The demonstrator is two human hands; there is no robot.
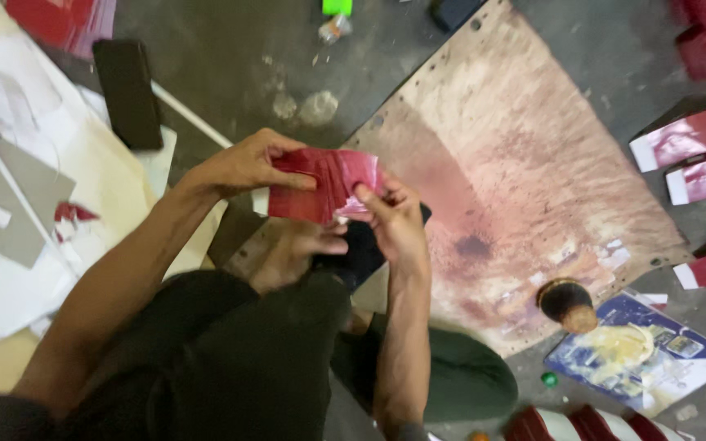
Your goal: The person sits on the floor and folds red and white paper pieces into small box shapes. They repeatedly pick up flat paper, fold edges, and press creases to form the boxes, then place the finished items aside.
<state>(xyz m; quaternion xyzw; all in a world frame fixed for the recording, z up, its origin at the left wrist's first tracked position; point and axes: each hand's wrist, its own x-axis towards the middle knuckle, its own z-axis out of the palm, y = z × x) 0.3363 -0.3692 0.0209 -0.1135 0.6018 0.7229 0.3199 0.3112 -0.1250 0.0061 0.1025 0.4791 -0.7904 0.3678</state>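
Both hands pinch a glossy red foil-paper sheet above the lap.
Left hand grips its left edge, right hand the right — light, floppy, probably tear-prone; best held by the edges.

A glossy, creased red paper piece is held up flat above the lap.

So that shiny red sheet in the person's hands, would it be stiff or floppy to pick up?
Probably floppy: the red sheet creases and bends between the left hand and right hand. It looks thin, so likely very light. Its glossy face may be a little slippery, though both hands pinch it by the edges.
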